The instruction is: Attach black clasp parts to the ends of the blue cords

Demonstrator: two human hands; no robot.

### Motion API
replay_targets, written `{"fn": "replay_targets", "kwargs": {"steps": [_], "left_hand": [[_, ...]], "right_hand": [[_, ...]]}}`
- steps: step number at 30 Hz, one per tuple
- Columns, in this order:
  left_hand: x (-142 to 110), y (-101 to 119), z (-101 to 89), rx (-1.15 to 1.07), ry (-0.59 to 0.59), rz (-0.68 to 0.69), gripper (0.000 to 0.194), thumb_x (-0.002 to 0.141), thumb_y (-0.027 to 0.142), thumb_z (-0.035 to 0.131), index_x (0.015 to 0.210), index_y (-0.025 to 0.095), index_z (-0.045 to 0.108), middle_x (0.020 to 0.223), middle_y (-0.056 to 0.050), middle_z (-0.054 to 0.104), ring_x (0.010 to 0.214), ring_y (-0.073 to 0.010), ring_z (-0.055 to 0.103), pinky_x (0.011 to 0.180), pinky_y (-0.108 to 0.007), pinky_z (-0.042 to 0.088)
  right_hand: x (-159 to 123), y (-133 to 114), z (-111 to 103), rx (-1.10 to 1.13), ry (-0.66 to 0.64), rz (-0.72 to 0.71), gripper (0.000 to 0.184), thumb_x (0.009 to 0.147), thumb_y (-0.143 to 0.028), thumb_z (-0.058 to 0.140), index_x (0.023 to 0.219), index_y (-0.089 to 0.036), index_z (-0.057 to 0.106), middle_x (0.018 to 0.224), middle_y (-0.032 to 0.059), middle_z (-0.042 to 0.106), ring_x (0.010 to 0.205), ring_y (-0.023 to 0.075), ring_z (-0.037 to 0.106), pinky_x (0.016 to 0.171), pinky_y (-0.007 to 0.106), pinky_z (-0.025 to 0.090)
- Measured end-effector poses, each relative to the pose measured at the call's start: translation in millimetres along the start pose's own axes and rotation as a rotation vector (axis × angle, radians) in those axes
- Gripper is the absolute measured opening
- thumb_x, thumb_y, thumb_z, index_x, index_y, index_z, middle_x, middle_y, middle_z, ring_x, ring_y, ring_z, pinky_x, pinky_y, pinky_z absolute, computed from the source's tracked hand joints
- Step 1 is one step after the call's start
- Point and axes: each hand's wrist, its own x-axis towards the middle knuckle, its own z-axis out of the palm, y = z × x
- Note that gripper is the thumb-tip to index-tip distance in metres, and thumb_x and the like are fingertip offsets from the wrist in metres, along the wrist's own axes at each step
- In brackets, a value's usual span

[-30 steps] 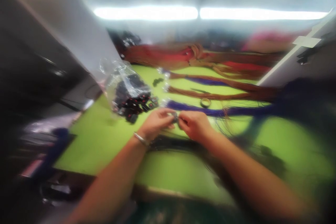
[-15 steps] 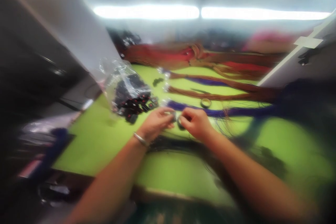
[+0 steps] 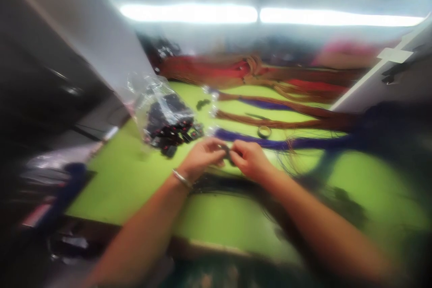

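The view is blurred. My left hand (image 3: 201, 158), with a silver bracelet on its wrist, and my right hand (image 3: 250, 160) meet over a lime green table (image 3: 135, 175). Between their fingertips they pinch a small dark piece (image 3: 227, 152), too blurred to name. A dark bundle of hair strands (image 3: 229, 184) lies under my wrists. A purple hair bundle (image 3: 280, 144) runs just beyond my hands.
A clear plastic bag (image 3: 162, 117) of small dark and red clips lies at left. A small ring (image 3: 264, 132) sits beyond my right hand. Brown hair bundles (image 3: 280, 121) and red hair bundles (image 3: 216, 69) stretch across the back. A dark purple mass (image 3: 388, 135) covers the right side.
My hands have drawn slightly closer together around the small dark piece. Nothing else on the table has moved.
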Motion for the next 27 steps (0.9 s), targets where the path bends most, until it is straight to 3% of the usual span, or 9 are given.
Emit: {"fn": "replay_targets", "kwargs": {"steps": [4,8,10,13,17,21,27], "left_hand": [[-0.9,-0.1,-1.8,0.039,-0.037,-0.041,0.035,0.068,0.029,0.073,0.097,0.014,0.060,0.069,-0.001,0.063,0.054,-0.0109,0.061,0.052,-0.023,0.049],[-5.0,10.0,-16.6,0.150,-0.148,-0.035,0.030,0.071,0.029,0.070,0.096,0.014,0.061,0.066,-0.002,0.062,0.053,-0.0119,0.060,0.052,-0.024,0.049],[-8.2,15.6,-25.4,0.281,-0.223,-0.065,0.028,0.072,0.028,0.069,0.095,0.014,0.062,0.063,-0.002,0.061,0.053,-0.0133,0.060,0.050,-0.023,0.048],[-13.2,20.5,-31.9,0.421,-0.329,-0.120,0.024,0.072,0.026,0.067,0.094,0.016,0.063,0.064,-0.003,0.062,0.054,-0.0142,0.061,0.048,-0.022,0.047],[-17.0,21.6,-27.6,0.483,-0.445,-0.141,0.025,0.072,0.028,0.066,0.094,0.017,0.064,0.067,-0.002,0.063,0.055,-0.0140,0.061,0.049,-0.022,0.047],[-16.7,22.4,-22.5,0.502,-0.550,-0.149,0.026,0.073,0.028,0.064,0.097,0.017,0.063,0.069,-0.001,0.063,0.056,-0.0131,0.060,0.050,-0.022,0.048],[-16.9,24.9,-21.6,0.538,-0.520,-0.118,0.024,0.074,0.025,0.063,0.097,0.016,0.062,0.069,0.000,0.062,0.057,-0.0123,0.059,0.051,-0.021,0.047]], "right_hand": [[-1.2,-1.4,-1.3,0.034,-0.033,0.004,0.016,0.077,-0.018,0.051,0.062,-0.016,0.056,0.055,-0.0016,0.055,0.052,0.0083,0.044,0.052,0.020,0.030],[8.8,3.3,-21.7,0.195,-0.191,0.042,0.014,0.077,-0.022,0.053,0.069,-0.015,0.062,0.061,-0.0006,0.061,0.055,0.0088,0.049,0.054,0.020,0.036],[21.4,11.8,-35.2,0.174,-0.172,0.078,0.016,0.078,-0.025,0.052,0.073,-0.015,0.065,0.066,0.0007,0.063,0.059,0.0101,0.052,0.057,0.021,0.039],[45.7,26.5,-44.3,-0.066,-0.075,0.098,0.013,0.076,-0.021,0.055,0.072,-0.016,0.066,0.073,0.0031,0.066,0.067,0.0126,0.055,0.064,0.024,0.040],[73.4,32.2,-26.6,-0.336,-0.151,0.023,0.011,0.074,-0.018,0.057,0.073,-0.018,0.068,0.082,0.0052,0.068,0.076,0.0154,0.057,0.070,0.024,0.039],[86.6,29.2,-2.2,-0.487,-0.222,0.120,0.012,0.075,-0.023,0.059,0.077,-0.017,0.069,0.084,0.0066,0.067,0.075,0.0153,0.056,0.066,0.024,0.038],[91.1,39.9,-3.2,-0.428,-0.247,0.127,0.014,0.076,-0.027,0.060,0.073,-0.016,0.069,0.074,0.0042,0.066,0.066,0.0132,0.054,0.063,0.023,0.037]]}}
